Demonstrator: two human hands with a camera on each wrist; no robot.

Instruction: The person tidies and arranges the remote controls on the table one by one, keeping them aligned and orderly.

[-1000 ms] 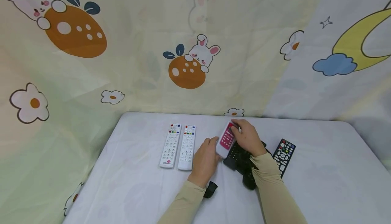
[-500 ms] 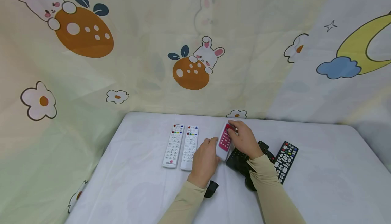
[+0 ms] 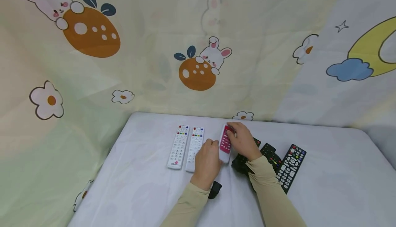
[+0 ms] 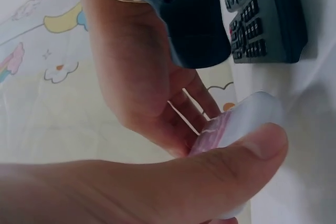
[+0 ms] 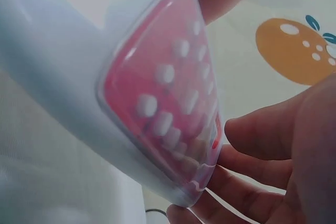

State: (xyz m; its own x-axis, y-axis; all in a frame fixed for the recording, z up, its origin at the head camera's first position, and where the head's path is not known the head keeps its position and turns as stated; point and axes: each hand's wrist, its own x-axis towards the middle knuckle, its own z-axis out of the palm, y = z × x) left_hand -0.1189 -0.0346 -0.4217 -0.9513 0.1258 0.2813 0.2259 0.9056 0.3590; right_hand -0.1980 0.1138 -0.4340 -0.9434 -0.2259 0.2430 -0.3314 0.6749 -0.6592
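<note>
Both hands hold a white remote control (image 3: 224, 156) with a pink-red keypad, just above the table beside two white remotes. My left hand (image 3: 207, 165) grips its lower left side; in the left wrist view the thumb (image 4: 265, 142) lies along the white edge. At the upper end my right hand (image 3: 243, 141) pinches it between thumb and fingers, as the right wrist view of the keypad (image 5: 152, 77) shows from close up. The two white remotes, one at the far left (image 3: 178, 148) and one closer (image 3: 196, 141), lie side by side, the closer one partly hidden by the left hand.
Several black remotes lie to the right: a long one (image 3: 291, 166) with white buttons, a smaller one (image 3: 268, 148), and others partly under the right sleeve (image 3: 267, 182). A white cloth covers the table (image 3: 334, 172); a printed curtain (image 3: 148, 48) hangs behind.
The pink-keypad remote has moved left toward the white remotes and turned more upright, with the right hand moving along. More of the black remotes shows now. The head view has shifted slightly.
</note>
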